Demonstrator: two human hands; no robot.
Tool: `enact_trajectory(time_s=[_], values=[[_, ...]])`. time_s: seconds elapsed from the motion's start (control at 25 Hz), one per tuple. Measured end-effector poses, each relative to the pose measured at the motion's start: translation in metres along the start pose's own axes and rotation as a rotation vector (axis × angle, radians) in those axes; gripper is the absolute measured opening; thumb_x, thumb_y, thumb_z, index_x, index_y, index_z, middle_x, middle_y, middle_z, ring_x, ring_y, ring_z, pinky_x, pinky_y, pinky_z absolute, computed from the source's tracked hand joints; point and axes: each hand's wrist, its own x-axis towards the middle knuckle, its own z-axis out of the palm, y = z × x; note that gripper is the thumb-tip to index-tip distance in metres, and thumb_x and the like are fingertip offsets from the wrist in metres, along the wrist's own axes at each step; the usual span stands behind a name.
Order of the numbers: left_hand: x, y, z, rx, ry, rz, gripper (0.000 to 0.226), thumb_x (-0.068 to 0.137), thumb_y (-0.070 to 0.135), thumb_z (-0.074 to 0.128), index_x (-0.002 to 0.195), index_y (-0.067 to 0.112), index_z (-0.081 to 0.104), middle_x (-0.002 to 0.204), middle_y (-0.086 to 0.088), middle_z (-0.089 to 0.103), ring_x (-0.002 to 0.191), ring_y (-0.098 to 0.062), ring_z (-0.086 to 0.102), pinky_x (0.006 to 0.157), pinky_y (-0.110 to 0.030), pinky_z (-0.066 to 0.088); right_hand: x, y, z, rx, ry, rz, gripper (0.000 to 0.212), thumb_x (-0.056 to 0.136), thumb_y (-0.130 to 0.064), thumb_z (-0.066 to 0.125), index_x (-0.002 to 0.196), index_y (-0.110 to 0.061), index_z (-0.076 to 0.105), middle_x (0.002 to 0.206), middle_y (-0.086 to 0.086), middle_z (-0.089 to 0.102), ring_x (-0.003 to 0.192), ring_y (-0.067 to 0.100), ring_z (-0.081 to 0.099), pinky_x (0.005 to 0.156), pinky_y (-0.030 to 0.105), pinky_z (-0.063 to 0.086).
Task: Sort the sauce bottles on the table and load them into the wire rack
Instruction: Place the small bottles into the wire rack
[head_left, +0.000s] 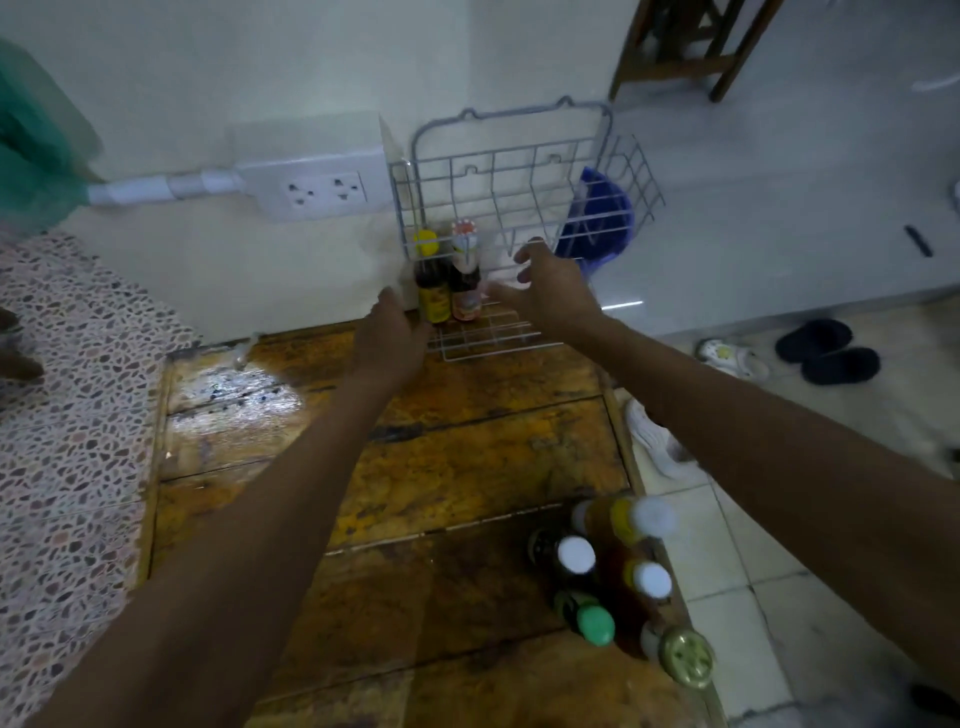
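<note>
Worktop: worn wooden boards, carrying everything below; the wire rack is the landmark for all places given here.
Wire rack: white wire, standing at the far edge of the worktop against the wall; two bottles are sitting in its left end, the remaining bays are showing bare wire.
Waiting bottles: a cluster of about six, standing well short of the rack at the near right corner of the worktop; caps white, green and gold, blurred.
Left hand: reaching toward the rack's left front corner, fingers relaxed and spread, holding nothing; whether it is touching the yellow-capped bottle cannot be told.
Right hand: hovering at the rack's front middle, fingers fanned out, gripping nothing.
Yellow-capped bottle: dark sauce, standing upright at the rack's left end.
Red-capped bottle: standing upright just right of it, touching or nearly so.
Handling: the bottles are looking rigid, smooth, possibly slippery; likely heavy if full, breakable if glass. Best hold is probably round the body below the neck.
</note>
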Motion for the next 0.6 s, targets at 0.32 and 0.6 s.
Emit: enact_trajectory(time_s=[0.32,0.6], values=[[-0.176,-0.019,0.038,-0.020,0.038,0.021,0.040,0.097,0.039,0.065,0.132,0.022,0.053,0.131,-0.002,0.057,0.124,-0.029,0.055,0.112,-0.061,0.034,-0.203,-0.014,-0.082,0.087,0.195,-0.002,0.026,0.093,-0.043,0.065,0.108,-0.022,0.063,0.098,-0.012,0.070,0.086,0.002,0.066,0.071,0.020,0.052],[-0.311,-0.056,0.093,-0.157,-0.224,0.124,0.031,0.094,0.040,0.070,0.111,0.048,0.046,0.111,0.021,0.056,0.104,0.000,0.059,0.098,-0.050,0.054,-0.373,0.056,-0.045,0.182,0.455,0.467,0.024,0.096,-0.032,0.060,0.118,-0.024,0.056,0.103,-0.008,0.067,0.087,0.002,0.064,0.068,0.026,0.055]])
